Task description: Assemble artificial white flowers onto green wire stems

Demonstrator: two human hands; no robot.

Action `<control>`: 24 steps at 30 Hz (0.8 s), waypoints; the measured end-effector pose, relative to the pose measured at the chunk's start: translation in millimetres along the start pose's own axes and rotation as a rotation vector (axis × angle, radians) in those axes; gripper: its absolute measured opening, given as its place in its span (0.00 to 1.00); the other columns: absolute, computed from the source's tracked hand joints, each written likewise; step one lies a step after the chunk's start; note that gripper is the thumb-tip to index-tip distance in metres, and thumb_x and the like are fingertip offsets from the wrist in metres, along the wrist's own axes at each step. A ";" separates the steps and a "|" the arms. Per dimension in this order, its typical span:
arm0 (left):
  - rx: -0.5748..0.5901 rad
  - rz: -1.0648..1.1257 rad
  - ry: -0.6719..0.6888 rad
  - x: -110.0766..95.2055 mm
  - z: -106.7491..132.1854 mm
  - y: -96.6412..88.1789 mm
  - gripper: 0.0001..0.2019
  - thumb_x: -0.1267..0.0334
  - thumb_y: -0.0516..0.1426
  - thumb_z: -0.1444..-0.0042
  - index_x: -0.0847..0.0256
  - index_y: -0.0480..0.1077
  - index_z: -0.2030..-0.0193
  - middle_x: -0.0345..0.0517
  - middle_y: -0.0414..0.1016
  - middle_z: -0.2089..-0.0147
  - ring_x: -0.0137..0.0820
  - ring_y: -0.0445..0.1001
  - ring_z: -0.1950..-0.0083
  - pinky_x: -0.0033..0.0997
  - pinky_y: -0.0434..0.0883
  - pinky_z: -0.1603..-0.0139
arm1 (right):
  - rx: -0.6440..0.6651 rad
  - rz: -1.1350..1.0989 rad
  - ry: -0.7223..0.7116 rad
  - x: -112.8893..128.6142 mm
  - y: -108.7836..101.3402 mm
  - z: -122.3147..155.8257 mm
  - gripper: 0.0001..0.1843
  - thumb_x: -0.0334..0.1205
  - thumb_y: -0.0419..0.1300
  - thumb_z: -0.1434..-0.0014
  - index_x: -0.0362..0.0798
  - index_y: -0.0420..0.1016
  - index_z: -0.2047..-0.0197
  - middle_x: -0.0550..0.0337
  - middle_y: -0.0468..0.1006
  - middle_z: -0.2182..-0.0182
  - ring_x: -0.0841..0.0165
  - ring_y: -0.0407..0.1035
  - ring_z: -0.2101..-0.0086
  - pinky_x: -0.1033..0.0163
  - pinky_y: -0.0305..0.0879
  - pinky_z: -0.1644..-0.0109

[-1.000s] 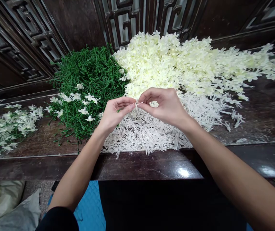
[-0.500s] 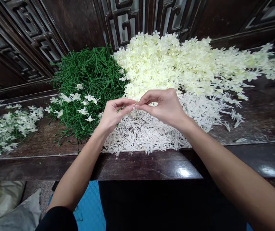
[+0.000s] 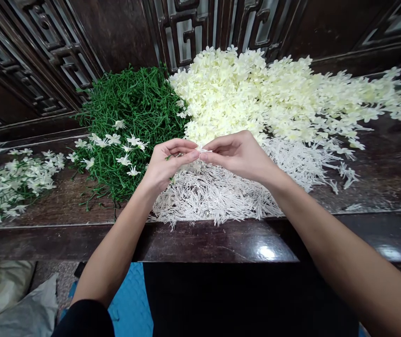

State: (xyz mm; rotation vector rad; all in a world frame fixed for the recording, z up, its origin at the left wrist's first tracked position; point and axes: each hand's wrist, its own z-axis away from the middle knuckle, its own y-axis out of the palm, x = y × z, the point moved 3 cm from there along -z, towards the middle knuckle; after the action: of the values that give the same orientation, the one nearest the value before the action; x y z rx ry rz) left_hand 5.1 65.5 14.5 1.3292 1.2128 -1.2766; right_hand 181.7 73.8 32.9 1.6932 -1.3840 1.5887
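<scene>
The left hand (image 3: 168, 161) and right hand (image 3: 241, 152) pinch a white piece (image 3: 205, 150); some flowers (image 3: 28, 175) look finished, but heaped green stems (image 3: 133, 103), blossoms (image 3: 228, 98) and filaments (image 3: 218, 194) lie unused.

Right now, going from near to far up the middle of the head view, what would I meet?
Black clothing, glossy ledge edge, heap of thin white strands, heap of pale blossoms, dark latticework. The left hand and right hand overlap the heaps, so they're left out.

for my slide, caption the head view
Left hand and right hand pinch a small white piece over a pile of white strands.
</scene>
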 end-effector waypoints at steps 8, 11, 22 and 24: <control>0.052 -0.028 -0.057 -8.9 2.4 2.6 0.21 0.68 0.68 0.54 0.60 0.68 0.53 0.45 0.75 0.59 0.28 0.74 0.59 0.28 0.73 0.60 | -0.175 0.052 0.050 1.5 -9.3 0.3 0.08 0.42 0.72 0.49 0.46 0.85 0.70 0.52 0.84 0.70 0.64 0.76 0.72 0.57 0.74 0.69; 0.068 -0.026 -0.040 -9.3 2.8 4.2 0.17 0.68 0.67 0.52 0.61 0.67 0.56 0.47 0.74 0.57 0.28 0.73 0.57 0.28 0.72 0.58 | -0.223 0.053 0.042 0.6 -12.2 0.1 0.06 0.40 0.72 0.51 0.46 0.84 0.72 0.52 0.84 0.71 0.63 0.76 0.72 0.55 0.75 0.68; 0.094 -0.062 -0.028 -4.4 2.3 2.5 0.19 0.67 0.67 0.51 0.59 0.65 0.54 0.46 0.77 0.57 0.30 0.76 0.56 0.32 0.73 0.53 | -0.224 0.111 0.020 1.9 -12.7 0.8 0.06 0.39 0.68 0.48 0.48 0.83 0.74 0.53 0.83 0.72 0.65 0.73 0.75 0.56 0.70 0.72; 0.100 -0.095 0.016 -7.2 2.6 3.5 0.15 0.64 0.66 0.49 0.60 0.67 0.57 0.47 0.76 0.56 0.31 0.75 0.53 0.32 0.73 0.50 | -0.218 0.098 0.013 2.2 -12.4 0.7 0.06 0.39 0.67 0.48 0.48 0.83 0.74 0.54 0.83 0.73 0.65 0.73 0.74 0.56 0.71 0.70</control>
State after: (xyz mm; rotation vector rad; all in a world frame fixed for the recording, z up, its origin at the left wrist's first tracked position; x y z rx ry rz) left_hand 8.4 62.1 21.5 1.3693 1.2503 -1.4120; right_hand 192.4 77.4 38.5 1.5064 -1.5918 1.4362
